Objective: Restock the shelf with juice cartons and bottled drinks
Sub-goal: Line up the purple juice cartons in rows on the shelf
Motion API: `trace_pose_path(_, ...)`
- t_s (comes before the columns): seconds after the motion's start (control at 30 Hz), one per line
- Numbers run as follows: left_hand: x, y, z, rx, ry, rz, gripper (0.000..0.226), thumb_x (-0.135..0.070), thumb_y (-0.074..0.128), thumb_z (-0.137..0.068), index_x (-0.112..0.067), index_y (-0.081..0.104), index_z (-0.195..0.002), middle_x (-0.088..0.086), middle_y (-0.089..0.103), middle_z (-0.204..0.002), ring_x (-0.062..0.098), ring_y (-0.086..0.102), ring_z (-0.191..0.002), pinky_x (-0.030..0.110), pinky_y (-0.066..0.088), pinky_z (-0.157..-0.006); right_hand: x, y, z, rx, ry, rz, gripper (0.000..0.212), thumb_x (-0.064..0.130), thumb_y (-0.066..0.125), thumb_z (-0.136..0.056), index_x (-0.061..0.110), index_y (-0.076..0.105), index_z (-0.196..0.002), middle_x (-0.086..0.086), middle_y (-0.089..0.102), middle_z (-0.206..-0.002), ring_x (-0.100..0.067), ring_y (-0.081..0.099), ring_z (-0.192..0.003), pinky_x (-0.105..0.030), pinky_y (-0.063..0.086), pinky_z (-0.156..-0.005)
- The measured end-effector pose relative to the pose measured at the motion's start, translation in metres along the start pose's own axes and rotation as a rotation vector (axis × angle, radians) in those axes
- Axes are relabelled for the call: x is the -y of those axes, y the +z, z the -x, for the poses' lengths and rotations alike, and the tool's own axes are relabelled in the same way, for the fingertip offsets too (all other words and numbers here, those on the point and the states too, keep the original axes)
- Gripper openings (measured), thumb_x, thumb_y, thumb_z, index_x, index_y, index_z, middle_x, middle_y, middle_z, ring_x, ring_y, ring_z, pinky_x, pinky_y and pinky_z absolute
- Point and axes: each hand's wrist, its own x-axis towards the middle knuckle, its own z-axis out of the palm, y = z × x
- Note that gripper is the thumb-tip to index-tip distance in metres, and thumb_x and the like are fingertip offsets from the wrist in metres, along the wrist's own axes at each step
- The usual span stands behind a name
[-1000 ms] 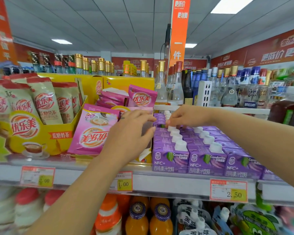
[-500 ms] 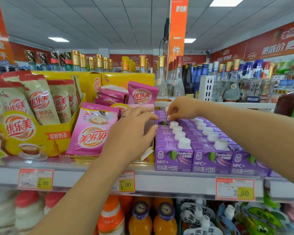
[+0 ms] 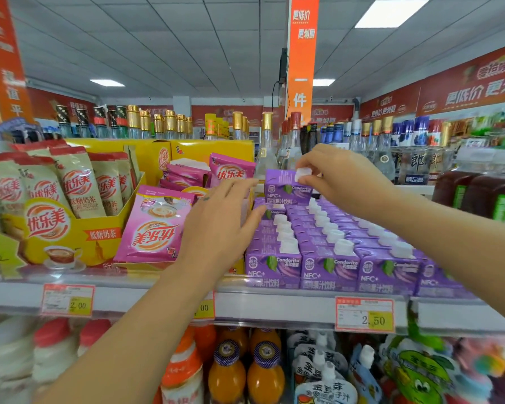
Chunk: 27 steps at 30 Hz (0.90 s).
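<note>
One purple carton [image 3: 286, 189] is up in the air over the back of the shelf [image 3: 274, 304], just above the rows [image 3: 327, 252] of identical ones packed along the front edge. The right hand [image 3: 341, 176] has its white cap [image 3: 303, 173] pinched between thumb and fingertips. The left hand [image 3: 216, 225] has its fingers straight and close together, tips against the left side of the rows and palm over a pink pouch [image 3: 155, 228]. There's a yellow box [image 3: 56, 228] toward the shelf's left end, glass bottles [image 3: 292, 141] behind, and orange bottles [image 3: 245, 371] on the level below.
</note>
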Motion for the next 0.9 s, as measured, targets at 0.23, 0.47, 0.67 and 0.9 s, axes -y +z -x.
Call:
trace_pose_path(0.23,-0.045,0.001,0.008,0.049,0.034,0.223,0.054,-0.038,0.067,-0.085,-0.029,0.047,-0.134,-0.007,0.056,-0.129,0.012,0.054,-0.109,0.036,0.047,-0.091,0.017,-0.032,0.069,-0.219,-0.166,-0.115,0.035,0.033,0.047,-0.091,0.008,0.064,-0.108,-0.004,0.062,-0.099,-0.024,0.063,-0.074,-0.043,0.055,-0.064)
trace_pose_path(0.47,-0.093,0.001,0.052,0.056,-0.026,0.486,0.044,-0.035,0.076,-0.077,-0.031,0.059,-0.118,-0.023,0.06,-0.095,-0.003,0.056,-0.089,0.022,0.048,-0.08,0.013,-0.053,0.128,-0.271,0.017,-0.524,0.033,0.037,0.067,-0.086,0.028,0.06,-0.116,0.02,0.062,-0.101,-0.003,0.062,-0.088,-0.013,0.05,-0.083)
trace_pose_path(0.67,-0.111,0.014,0.099,0.247,-0.163,0.765,0.038,-0.035,0.079,-0.074,-0.045,0.055,-0.102,-0.019,0.068,-0.101,-0.003,0.063,-0.094,0.023,0.051,-0.087,0.022,-0.034,0.195,-0.048,0.227,-0.949,0.053,0.048,0.078,-0.066,0.042,0.055,-0.113,0.006,0.069,-0.093,-0.006,0.066,-0.079,-0.017,0.052,-0.078)
trace_pose_path(0.9,-0.103,0.052,0.162,0.512,-0.301,0.847,0.038,-0.024,0.077,-0.078,-0.044,0.059,-0.103,-0.017,0.07,-0.104,0.002,0.066,-0.097,0.025,0.052,-0.087,0.035,0.004,0.257,0.109,0.445,-1.046,0.044,0.028,0.084,-0.068,0.037,0.061,-0.104,0.005,0.072,-0.096,-0.011,0.068,-0.086,-0.024,0.054,-0.079)
